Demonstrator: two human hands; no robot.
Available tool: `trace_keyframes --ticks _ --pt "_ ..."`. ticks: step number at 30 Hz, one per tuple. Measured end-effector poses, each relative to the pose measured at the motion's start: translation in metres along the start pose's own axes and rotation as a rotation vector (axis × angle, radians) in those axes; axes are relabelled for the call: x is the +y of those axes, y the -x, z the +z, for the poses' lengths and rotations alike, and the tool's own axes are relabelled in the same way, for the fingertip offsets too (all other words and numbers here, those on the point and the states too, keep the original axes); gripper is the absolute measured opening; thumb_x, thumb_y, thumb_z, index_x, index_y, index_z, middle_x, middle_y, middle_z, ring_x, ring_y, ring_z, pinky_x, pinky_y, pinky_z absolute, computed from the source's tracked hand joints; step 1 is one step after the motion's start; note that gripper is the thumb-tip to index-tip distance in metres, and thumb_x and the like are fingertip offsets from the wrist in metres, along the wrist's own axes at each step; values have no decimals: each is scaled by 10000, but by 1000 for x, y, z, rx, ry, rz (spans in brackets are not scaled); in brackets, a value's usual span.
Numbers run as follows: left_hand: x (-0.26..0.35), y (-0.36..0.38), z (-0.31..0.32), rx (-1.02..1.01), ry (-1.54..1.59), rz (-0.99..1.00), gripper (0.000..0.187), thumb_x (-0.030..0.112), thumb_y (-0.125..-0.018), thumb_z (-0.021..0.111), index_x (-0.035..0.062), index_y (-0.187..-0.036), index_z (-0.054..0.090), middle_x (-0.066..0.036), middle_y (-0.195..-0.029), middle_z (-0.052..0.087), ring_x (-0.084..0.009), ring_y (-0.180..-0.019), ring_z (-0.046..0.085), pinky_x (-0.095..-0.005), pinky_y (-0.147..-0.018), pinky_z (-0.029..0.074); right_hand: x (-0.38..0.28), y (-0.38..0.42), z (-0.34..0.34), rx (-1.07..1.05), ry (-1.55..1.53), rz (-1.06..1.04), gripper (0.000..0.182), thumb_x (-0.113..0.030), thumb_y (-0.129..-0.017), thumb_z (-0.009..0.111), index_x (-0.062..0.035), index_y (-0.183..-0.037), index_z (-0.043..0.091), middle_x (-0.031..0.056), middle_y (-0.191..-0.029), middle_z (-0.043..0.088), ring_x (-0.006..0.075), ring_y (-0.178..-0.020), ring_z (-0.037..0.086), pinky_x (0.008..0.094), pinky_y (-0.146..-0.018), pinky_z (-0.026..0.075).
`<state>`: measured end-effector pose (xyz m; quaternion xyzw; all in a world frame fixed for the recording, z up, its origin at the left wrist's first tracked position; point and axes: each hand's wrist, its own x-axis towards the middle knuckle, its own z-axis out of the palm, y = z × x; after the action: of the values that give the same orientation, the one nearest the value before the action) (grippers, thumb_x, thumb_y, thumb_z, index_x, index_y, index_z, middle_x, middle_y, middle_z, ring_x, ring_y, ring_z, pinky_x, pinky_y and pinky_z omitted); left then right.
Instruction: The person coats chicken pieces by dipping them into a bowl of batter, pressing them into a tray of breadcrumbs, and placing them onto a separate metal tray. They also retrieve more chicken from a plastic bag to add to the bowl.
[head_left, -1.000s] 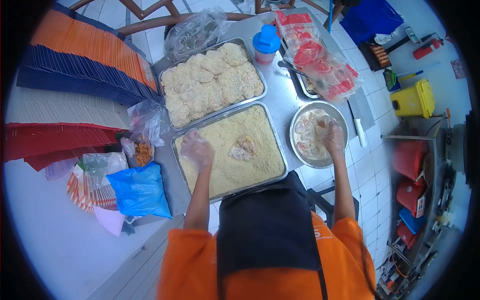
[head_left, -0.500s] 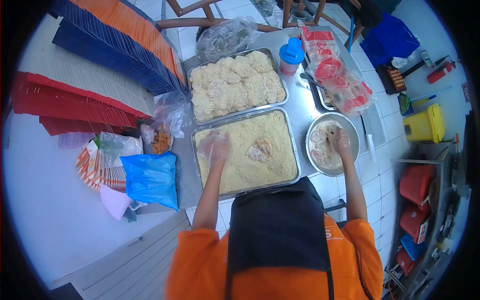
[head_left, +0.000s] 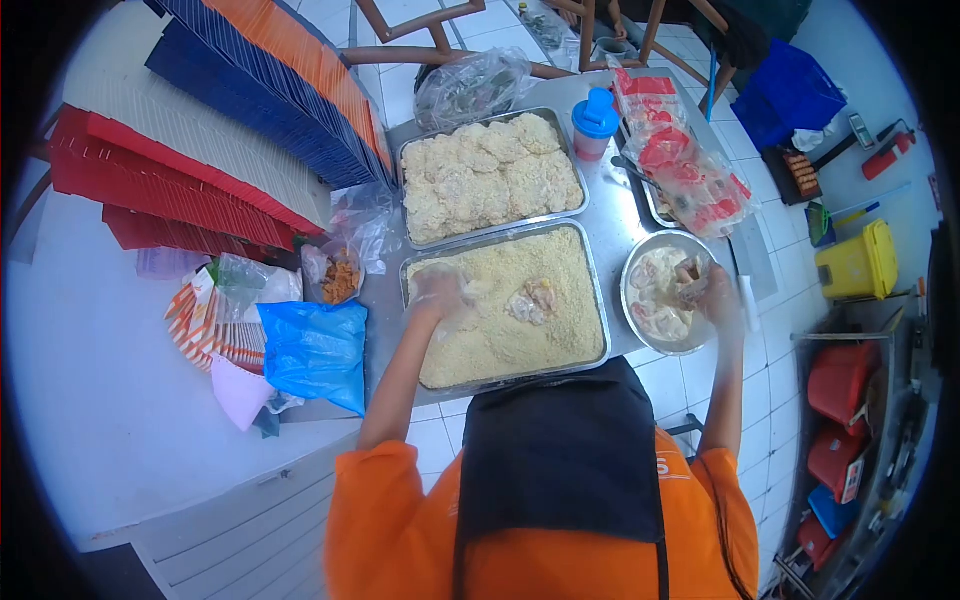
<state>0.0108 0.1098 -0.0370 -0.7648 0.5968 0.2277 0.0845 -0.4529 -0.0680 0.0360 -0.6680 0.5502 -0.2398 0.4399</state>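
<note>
My left hand [head_left: 440,293], gloved in clear plastic and blurred, is over the left part of the crumb tray [head_left: 510,377], touching the pale crumbs. One wet, battered piece [head_left: 531,301] lies on the crumbs to its right. At the steel bowl [head_left: 627,300], my right hand [head_left: 712,292] is at the right rim, its fingers closed on a wet piece [head_left: 689,278] above the milky batter. More pieces sit in that batter. Behind the crumb tray stands a second metal tray [head_left: 407,220], full of crumb-coated pieces [head_left: 485,175].
A blue-lidded cup [head_left: 594,122], red-and-white plastic packs [head_left: 665,140] and a knife [head_left: 748,302] lie around the far and right sides. Stacked folded cartons [head_left: 200,150], a blue bag [head_left: 315,350] and a bag of brown bits [head_left: 340,280] are left.
My right hand has drawn back toward the bowl's right rim, with a piece now showing at its fingers. My left hand has shifted over the crumbs. The whole view has moved slightly.
</note>
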Motion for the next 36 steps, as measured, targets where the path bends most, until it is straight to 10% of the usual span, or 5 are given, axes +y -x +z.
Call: trace_keyframes --ticks 7,19,24,28,36 --pt "-12 56 -22 316 240 152 443 274 -753 754 37 -1107 632 -146 -1057 655 -297 -986 611 -395 -858 472 -17 1 10 30 238 6 297 -105 -638 766 24 -868 628 203 -782 639 275 -731 631 378 -701 485" --pt "-5 -10 -116 93 852 199 552 146 -809 733 -31 -1284 515 -145 -1247 585 -156 -1081 550 -306 -940 436 -30 11 17 140 256 77 162 -139 -762 677 17 -803 664 205 -711 654 278 -649 668 396 -613 489" --pt "15 -110 -168 64 304 264 614 369 -820 690 -40 -1253 538 -184 -1252 587 -276 -1075 599 -371 -931 456 -5 14 25 99 222 101 177 -100 -698 695 -8 -848 669 194 -768 667 314 -731 670 403 -669 493" --pt "21 -174 -180 -59 -154 234 682 579 -817 581 -25 -1133 607 -251 -1146 610 -389 -1022 601 -407 -900 470 -2 20 25 181 280 -48 85 -57 -750 670 -18 -767 596 62 -667 595 150 -584 592 307 -495 463" --pt "31 -166 -148 252 46 121 495 445 -815 633 0 -1031 646 -227 -1038 646 -366 -1007 606 -431 -872 469 -10 29 15 135 185 245 409 -24 -570 786 -2 -948 632 156 -895 679 297 -839 663 372 -766 505"
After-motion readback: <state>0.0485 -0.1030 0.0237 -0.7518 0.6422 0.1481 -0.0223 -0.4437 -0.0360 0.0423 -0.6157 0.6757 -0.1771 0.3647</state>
